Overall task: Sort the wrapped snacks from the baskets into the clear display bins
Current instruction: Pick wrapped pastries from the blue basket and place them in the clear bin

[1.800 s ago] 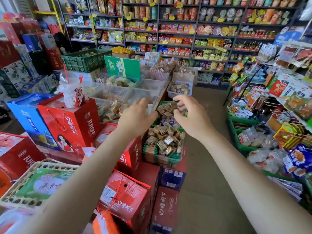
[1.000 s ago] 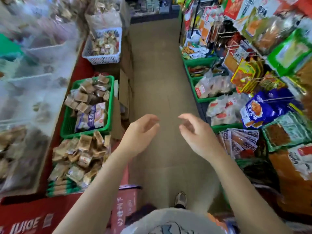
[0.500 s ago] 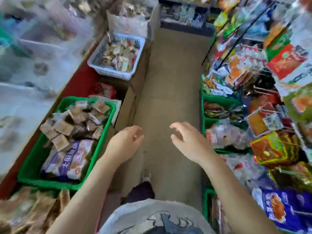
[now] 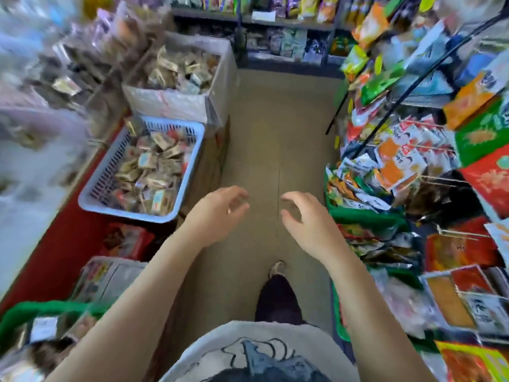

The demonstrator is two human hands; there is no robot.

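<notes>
**Shop aisle: snack containers and both hands, as seen**

- Wrapped snacks (image 4: 148, 172): small tan and brown packets, heaped loosely in a white slotted basket (image 4: 192, 172) at left of centre. Some wrappers carry pale blue or red patches; no print is legible.
- Cardboard box (image 4: 176, 103): directly above the basket in the frame, open-topped, filled with similar tan packets.
- Clear display bins (image 4: 35, 150): far left and upper left, heavily blurred; dark and brown shapes show through the walls, contents cannot be identified.
- Green basket (image 4: 33, 308): lower-left corner, rim only plainly visible, with blurred packets inside.
- Left hand (image 4: 217, 213): mid-frame, over the floor just right of the white basket, fingers loosely curled, holding nothing.
- Right hand (image 4: 305, 219): level with the left, near it but apart, fingers loosely bent, likewise holding nothing.
- Green crates (image 4: 366, 216): right of the right hand, packed with coloured bagged goods.
- Hanging racks (image 4: 413, 150): right side, orange-and-white, green and red packets on pegs; printing too blurred to read.
- Red cartons (image 4: 126, 239): below the white basket; lettering not legible.
- Floor (image 4: 275, 128): plain tan aisle running up the centre to shelving (image 4: 286, 31) stocked with packets at the top edge.
- Person: pale printed shirt, dark trouser leg and one shoe (image 4: 276, 267) at bottom centre.
</notes>
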